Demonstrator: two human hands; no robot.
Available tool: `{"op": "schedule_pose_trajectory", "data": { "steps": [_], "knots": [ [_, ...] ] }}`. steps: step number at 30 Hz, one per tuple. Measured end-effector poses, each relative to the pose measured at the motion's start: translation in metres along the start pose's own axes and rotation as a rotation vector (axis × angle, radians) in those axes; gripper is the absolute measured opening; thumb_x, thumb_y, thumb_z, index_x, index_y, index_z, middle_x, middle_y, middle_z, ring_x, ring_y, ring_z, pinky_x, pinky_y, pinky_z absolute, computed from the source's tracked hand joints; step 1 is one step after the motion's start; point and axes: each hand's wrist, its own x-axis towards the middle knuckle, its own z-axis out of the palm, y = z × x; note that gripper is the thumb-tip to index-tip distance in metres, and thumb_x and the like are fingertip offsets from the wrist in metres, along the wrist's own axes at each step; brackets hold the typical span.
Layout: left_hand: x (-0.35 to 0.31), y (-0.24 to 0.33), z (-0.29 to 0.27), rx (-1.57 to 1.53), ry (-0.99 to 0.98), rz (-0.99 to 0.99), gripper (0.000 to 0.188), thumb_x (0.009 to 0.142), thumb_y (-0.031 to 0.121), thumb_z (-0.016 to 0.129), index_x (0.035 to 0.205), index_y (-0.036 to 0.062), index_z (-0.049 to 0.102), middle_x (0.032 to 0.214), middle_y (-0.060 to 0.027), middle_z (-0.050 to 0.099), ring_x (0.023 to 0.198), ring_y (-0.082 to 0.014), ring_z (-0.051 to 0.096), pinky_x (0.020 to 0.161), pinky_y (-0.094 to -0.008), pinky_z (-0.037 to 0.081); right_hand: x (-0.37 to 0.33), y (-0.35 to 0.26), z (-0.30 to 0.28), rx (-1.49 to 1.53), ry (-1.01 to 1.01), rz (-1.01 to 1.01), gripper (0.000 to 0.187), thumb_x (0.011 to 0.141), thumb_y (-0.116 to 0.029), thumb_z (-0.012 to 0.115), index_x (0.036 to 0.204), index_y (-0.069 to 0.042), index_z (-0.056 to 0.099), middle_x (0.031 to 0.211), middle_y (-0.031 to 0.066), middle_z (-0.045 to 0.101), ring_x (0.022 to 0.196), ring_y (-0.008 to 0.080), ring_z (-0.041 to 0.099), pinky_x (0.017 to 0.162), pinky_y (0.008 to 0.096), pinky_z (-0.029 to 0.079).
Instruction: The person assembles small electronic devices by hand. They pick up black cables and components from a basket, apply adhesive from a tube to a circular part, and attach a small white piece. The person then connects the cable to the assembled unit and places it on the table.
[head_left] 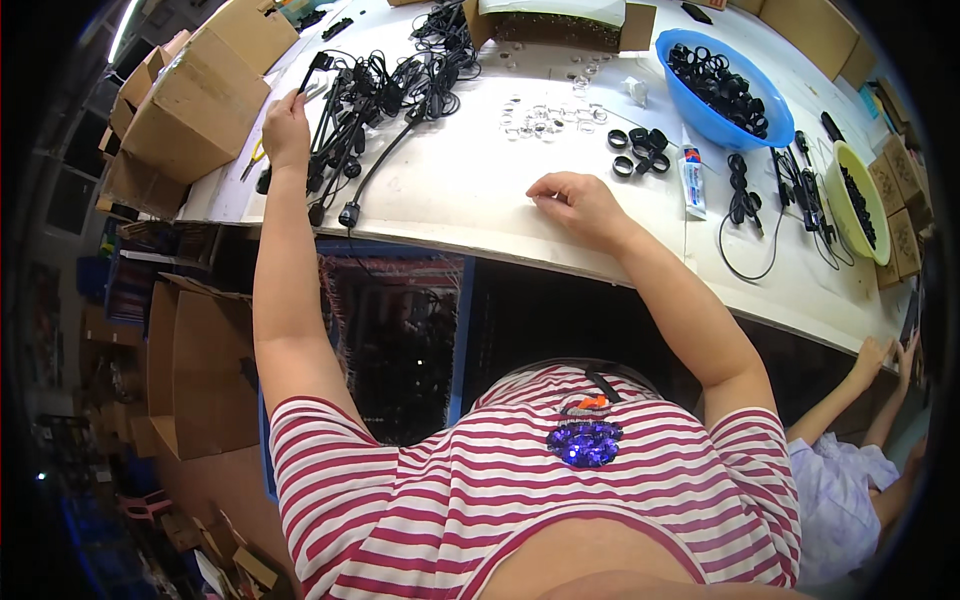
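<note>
At the table's left side my left hand point(288, 132) is closed, with a thin black cable end point(317, 64) sticking up out of its fingers. Right beside it lies a heap of black cables point(380, 88) with small plugs and inline parts. My right hand point(580, 207) hovers low over the table's front middle, thumb and fingers drawn together; whatever may be between them is too small to see. Beyond that hand are several black rings point(640, 152) and a scatter of small clear pieces point(545, 118). A glue-like tube point(692, 182) lies to its right.
A blue basin point(668, 75) of black rings stands at the back right, near a yellow-green bowl point(835, 190) of small black parts. More cables point(742, 195) lie between. Cardboard boxes point(200, 90) line the left edge. Another person's hands point(885, 362) rest at the far right edge.
</note>
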Motion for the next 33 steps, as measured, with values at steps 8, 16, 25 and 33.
{"op": "schedule_pose_trajectory", "data": {
  "steps": [8,16,25,33],
  "knots": [
    [0.003,-0.044,0.028,0.033,-0.116,-0.104,0.024,0.083,0.029,0.056,0.100,0.0145,0.065,0.085,-0.0138,0.060,0.082,-0.0300,0.059,0.071,-0.0377,0.046,0.002,-0.004,0.000,0.024,-0.014,0.018,0.015,0.078,-0.012,0.058,0.091,-0.008,0.064,0.084,0.0093,0.064,0.077,0.0204,0.061,0.070,0.0290,0.047],
    [-0.057,0.057,0.039,-0.134,-0.448,0.187,0.028,0.083,0.029,0.056,0.101,0.0088,0.057,0.094,-0.0138,0.060,0.085,-0.0327,0.058,0.073,-0.0406,0.047,0.003,0.001,-0.001,0.007,-0.029,0.004,0.015,0.078,-0.009,0.058,0.092,-0.004,0.063,0.082,0.0098,0.063,0.072,0.0169,0.059,0.066,0.0265,0.046],
    [-0.062,0.047,0.049,-0.232,-0.729,-0.063,0.025,0.083,0.016,0.054,0.106,0.0057,0.056,0.083,-0.0087,0.060,0.069,-0.0193,0.057,0.060,-0.0315,0.045,0.005,0.002,-0.002,0.082,-0.038,-0.007,0.016,0.079,-0.009,0.058,0.092,-0.003,0.062,0.082,0.0102,0.063,0.075,0.0174,0.059,0.069,0.0268,0.046],
    [-0.012,0.064,-0.024,-0.942,-0.441,-0.388,0.023,0.088,0.009,0.049,0.107,0.0027,0.060,0.061,0.0057,0.043,0.047,-0.0016,0.035,0.042,-0.0172,0.029,0.002,0.003,-0.003,0.021,-0.026,-0.039,0.016,0.078,-0.009,0.058,0.092,-0.003,0.062,0.084,0.0109,0.063,0.079,0.0197,0.061,0.072,0.0286,0.047]
  ]
}}
